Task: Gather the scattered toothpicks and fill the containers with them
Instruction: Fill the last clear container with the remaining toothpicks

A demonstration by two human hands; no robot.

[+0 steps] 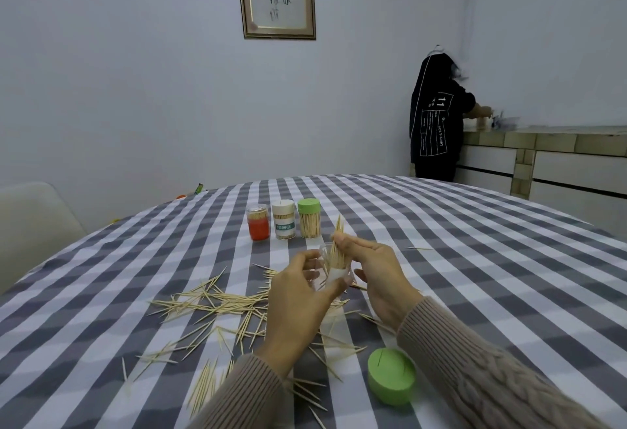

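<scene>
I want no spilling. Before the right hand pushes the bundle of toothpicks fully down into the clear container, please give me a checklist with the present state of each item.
1. Left hand grips the clear container: ok.
2. Right hand holds the toothpick bundle: ok.
3. Bundle tips already inside the container mouth: ok.
4. Room left inside the container: cannot tell.
5. Green lid off, lying on the table: ok.
6. All scattered toothpicks gathered: not ok.
</scene>
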